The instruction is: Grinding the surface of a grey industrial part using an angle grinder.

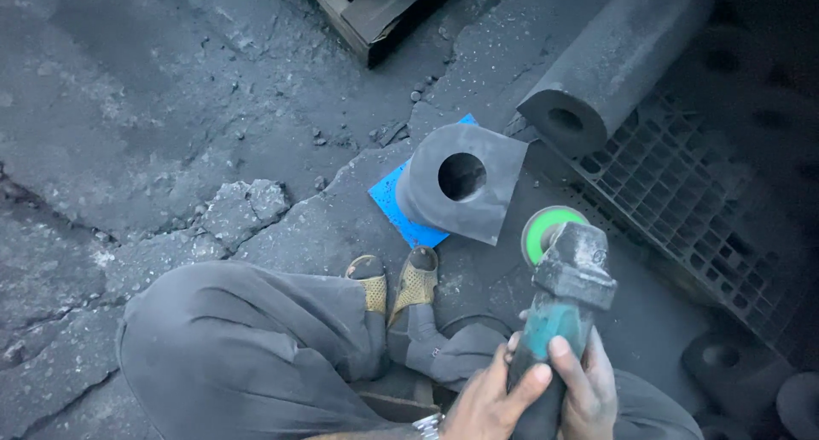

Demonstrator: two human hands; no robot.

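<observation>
Gripping angle grinder (pixel 559 299) body, my left hand (pixel 486 402) and right hand (pixel 589 389) both wrapped tight. Green disc (pixel 546 227) hovering just right of holed block (pixel 465 184) on blue sheet (pixel 401 205). Keep feet (pixel 397 282) back, I reckon.

Honestly we don't see any packages, labels, signs or screens down here. Nothing boxed or wrapped, no sticker we can pick out, no display anywhere. The closest we get to something sign-like is a flat blue sheet (pixel 399 208) lying on the cracked floor (pixel 171 107), mostly covered by a dark block, and we can't tell what it really is; it looks plain, with small specks on it. The wooden frame (pixel 368 13) at the top edge could be a pallet or crate; we can't tell which.
</observation>
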